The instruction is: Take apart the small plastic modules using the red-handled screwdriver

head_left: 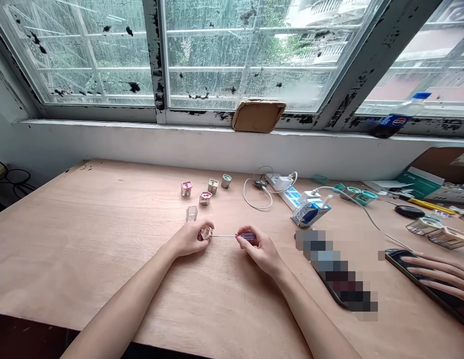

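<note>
The work looks partway done: the left hand (191, 240) holds a small cream part (207, 233) in its fingers over the table (104, 224), the right hand (260, 250) grips a screwdriver (248, 237) reaching it, and a clear shell (192, 214) sits apart, near four seemingly finished pieces (205, 198).

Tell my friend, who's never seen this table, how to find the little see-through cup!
On the big wooden table, find the person's left hand. Just beyond it, closer than the four little boxes with pink, tan and green tops, is the see-through cup. Unlike those boxes, it is clear all over, with no coloured top.
</note>
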`<state>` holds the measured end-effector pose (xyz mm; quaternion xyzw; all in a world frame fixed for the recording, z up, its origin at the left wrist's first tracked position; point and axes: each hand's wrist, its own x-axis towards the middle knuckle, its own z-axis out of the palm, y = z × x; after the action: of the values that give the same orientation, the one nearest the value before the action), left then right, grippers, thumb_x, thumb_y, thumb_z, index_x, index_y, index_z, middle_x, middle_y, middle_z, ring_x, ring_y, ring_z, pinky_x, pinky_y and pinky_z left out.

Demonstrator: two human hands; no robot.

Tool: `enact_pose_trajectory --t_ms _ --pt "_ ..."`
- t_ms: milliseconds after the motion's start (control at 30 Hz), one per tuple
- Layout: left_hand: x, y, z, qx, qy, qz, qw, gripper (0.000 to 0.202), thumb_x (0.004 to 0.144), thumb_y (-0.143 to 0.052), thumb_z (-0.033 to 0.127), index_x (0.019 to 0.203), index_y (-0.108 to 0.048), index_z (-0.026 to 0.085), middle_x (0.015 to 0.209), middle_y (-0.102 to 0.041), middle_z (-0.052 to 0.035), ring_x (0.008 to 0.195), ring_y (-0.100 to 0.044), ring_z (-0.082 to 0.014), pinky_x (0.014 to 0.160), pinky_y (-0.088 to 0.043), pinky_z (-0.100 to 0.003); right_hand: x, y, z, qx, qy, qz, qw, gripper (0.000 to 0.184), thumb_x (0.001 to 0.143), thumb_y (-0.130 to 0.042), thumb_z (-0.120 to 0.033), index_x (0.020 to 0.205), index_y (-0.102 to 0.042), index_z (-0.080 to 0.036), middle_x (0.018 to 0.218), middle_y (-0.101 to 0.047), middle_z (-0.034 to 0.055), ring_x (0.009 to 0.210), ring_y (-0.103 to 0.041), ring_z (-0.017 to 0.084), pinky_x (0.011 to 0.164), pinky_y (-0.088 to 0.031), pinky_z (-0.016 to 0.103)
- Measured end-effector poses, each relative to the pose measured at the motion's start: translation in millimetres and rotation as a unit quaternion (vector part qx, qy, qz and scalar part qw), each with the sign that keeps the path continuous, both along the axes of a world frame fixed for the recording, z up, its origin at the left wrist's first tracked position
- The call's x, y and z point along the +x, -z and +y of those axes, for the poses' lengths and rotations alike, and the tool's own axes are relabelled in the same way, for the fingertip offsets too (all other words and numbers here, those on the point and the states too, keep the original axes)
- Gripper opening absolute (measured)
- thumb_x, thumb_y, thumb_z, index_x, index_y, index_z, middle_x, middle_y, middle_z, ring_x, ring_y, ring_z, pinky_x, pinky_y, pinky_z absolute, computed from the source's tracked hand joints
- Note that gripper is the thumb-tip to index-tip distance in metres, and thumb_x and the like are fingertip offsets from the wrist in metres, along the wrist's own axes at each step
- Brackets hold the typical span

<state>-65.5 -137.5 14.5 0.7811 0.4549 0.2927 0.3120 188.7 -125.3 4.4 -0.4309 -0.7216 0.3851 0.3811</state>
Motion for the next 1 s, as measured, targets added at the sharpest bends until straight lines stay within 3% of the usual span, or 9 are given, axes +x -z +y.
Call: enact_pose_trajectory --t_ms 333,600,800,1000 --pt "-0.7 0.8 -0.2 -0.001 0.001 -0.010 1.000 0.034 0.077 -0.058 0.012 0.110 -0.060 0.020 0.073 -0.052 0.0046 0.063 -0.048 -0.0114 0.060 -0.037 -0.022 -3.1 0.5 -2.0 -0.011 0.051 -0.027 0.998 0.039 0.088 -0.059 -0.055 0.073 -0.059 -0.019 0.048 -0.049 -0.0037 0.045 -0.042 0.011 0.046 -0.033 0.024" --pt "-0.5 -1.5 -1.0 0.001 -0.002 -0.009 1.000 0.035 0.075 -0.058 0.010 0.109 -0.060 0.020 0.073 -0.052 0.0047 0.063 -0.047 -0.0111 0.060 -0.036 -0.022 -3.2 -2.7 -2.0 -0.009 0.017 0.007 1.000 0.031 0.084 -0.064 -0.051 0.086 -0.058 -0.020 0.066 -0.055 -0.0012 0.058 -0.052 0.014 0.052 -0.042 0.024" --pt "-0.1 -1.0 -0.5 -0.006 -0.001 -0.012 1.000 0.034 0.075 -0.057 0.011 0.109 -0.059 0.020 0.070 -0.049 0.0056 0.061 -0.045 -0.0107 0.059 -0.035 -0.022 -1.0 -2.0 -1.2 0.006 0.032 -0.056 0.998 0.036 0.088 -0.058 -0.052 0.075 -0.061 -0.019 0.054 -0.049 -0.0035 0.049 -0.043 0.012 0.050 -0.035 0.025" --pt "-0.4 -1.1 -0.7 0.004 -0.001 -0.020 1.000 0.035 0.074 -0.056 0.011 0.108 -0.061 0.019 0.074 -0.052 0.0040 0.064 -0.046 -0.0112 0.060 -0.036 -0.022 -1.1 -4.0 -1.4 0.017 0.009 -0.029 0.999 0.027 0.087 -0.060 -0.047 0.090 -0.060 -0.020 0.071 -0.059 0.0011 0.063 -0.056 0.016 0.056 -0.044 0.026"
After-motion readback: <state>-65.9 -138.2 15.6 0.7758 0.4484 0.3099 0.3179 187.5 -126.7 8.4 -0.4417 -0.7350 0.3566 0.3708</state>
